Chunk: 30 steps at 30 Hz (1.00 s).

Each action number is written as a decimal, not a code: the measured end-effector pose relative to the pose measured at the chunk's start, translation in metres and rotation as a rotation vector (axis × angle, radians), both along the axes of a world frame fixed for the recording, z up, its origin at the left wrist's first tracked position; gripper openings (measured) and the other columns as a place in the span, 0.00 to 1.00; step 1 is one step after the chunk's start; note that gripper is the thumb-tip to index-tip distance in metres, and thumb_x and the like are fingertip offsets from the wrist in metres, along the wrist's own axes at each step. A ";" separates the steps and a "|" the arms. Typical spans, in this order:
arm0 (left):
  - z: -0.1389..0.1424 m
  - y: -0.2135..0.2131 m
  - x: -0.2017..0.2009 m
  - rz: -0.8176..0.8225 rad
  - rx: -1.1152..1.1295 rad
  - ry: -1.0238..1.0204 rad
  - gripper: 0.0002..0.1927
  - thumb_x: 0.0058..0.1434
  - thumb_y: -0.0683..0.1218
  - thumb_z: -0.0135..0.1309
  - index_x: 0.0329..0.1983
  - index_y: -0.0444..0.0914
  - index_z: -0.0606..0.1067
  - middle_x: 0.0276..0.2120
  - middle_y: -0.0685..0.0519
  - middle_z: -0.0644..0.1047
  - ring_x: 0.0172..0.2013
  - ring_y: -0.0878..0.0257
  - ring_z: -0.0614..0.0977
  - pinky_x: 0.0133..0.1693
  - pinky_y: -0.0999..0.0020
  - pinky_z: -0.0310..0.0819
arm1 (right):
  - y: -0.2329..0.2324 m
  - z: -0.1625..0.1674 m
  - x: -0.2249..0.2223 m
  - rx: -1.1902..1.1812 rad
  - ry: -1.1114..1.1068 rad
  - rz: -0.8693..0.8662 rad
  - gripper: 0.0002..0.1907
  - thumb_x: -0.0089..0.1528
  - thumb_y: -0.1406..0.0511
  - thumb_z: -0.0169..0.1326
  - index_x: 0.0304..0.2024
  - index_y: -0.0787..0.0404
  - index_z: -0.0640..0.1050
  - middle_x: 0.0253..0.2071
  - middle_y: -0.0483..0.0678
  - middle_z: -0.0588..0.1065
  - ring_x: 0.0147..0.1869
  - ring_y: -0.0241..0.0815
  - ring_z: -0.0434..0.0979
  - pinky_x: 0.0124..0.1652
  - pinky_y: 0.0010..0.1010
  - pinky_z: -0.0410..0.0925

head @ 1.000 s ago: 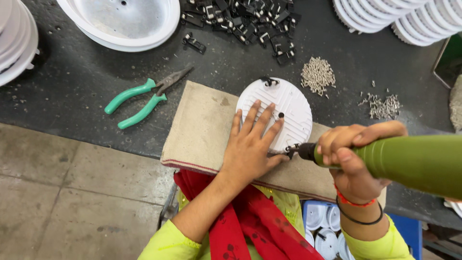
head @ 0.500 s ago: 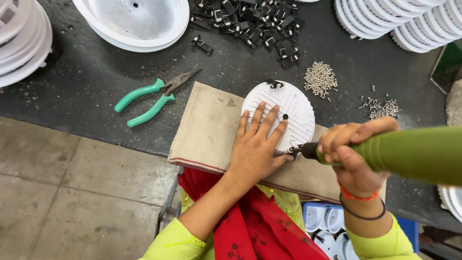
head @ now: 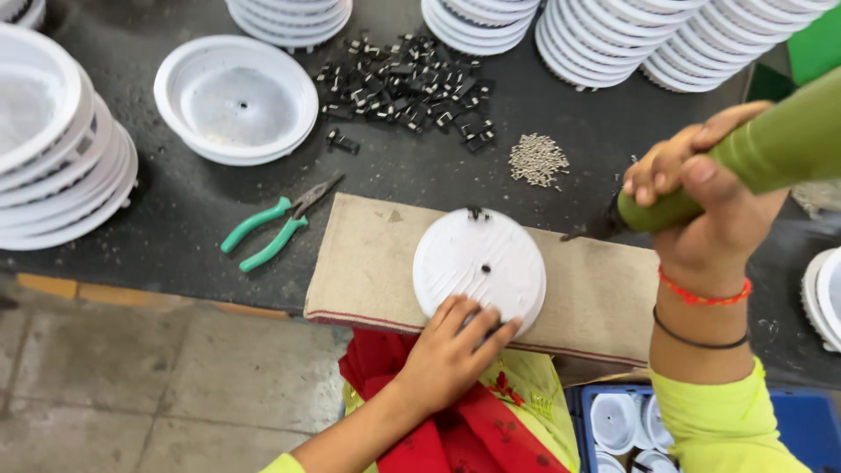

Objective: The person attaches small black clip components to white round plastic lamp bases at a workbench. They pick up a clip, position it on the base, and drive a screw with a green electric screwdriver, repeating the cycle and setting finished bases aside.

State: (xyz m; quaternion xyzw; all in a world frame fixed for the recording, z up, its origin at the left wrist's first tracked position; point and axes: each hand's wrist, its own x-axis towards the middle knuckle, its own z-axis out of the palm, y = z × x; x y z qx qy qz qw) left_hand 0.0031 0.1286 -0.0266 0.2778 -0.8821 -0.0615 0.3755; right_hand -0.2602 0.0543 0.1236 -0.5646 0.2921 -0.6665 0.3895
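On the dark desk (head: 105, 254) a beige cloth (head: 368, 263) carries the white disc (head: 480, 263). The left hand (head: 451, 355) rests its fingers, unclenched, on the disc's near edge. The right hand (head: 701, 197) is clenched around a green driver (head: 745, 166), its tip lifted right of the disc (between fastenings, I judge). Screws (head: 537, 159) lie beyond; the tip next needs lining up squarely.

Assembly workshop: dark desk (head: 131, 263) with stacks of white plastic housings (head: 604, 35), heap of black clips (head: 403, 83), pile of screws (head: 537, 159), green-handled pliers (head: 272, 229), concrete floor (head: 149, 385).
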 end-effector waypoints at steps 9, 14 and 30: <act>0.026 0.001 -0.042 -0.125 -0.101 0.003 0.30 0.59 0.51 0.66 0.60 0.32 0.74 0.51 0.46 0.77 0.52 0.49 0.77 0.59 0.48 0.69 | -0.009 0.007 -0.050 -0.028 -0.020 -0.072 0.15 0.65 0.74 0.60 0.48 0.64 0.68 0.30 0.53 0.73 0.30 0.44 0.76 0.34 0.34 0.73; 0.015 -0.005 -0.100 -0.049 -0.088 0.028 0.28 0.50 0.48 0.67 0.55 0.40 0.76 0.47 0.51 0.78 0.48 0.52 0.78 0.56 0.44 0.68 | -0.010 -0.006 -0.083 0.055 -0.020 -0.060 0.17 0.62 0.76 0.61 0.51 0.65 0.72 0.41 0.49 0.77 0.41 0.40 0.81 0.43 0.32 0.76; 0.005 0.013 -0.162 -0.361 1.237 0.950 0.28 0.65 0.44 0.54 0.68 0.34 0.64 0.67 0.41 0.71 0.68 0.53 0.72 0.68 0.58 0.61 | 0.150 -0.080 -0.208 0.317 0.676 -0.602 0.15 0.58 0.67 0.59 0.47 0.60 0.82 0.44 0.48 0.82 0.46 0.40 0.86 0.47 0.32 0.77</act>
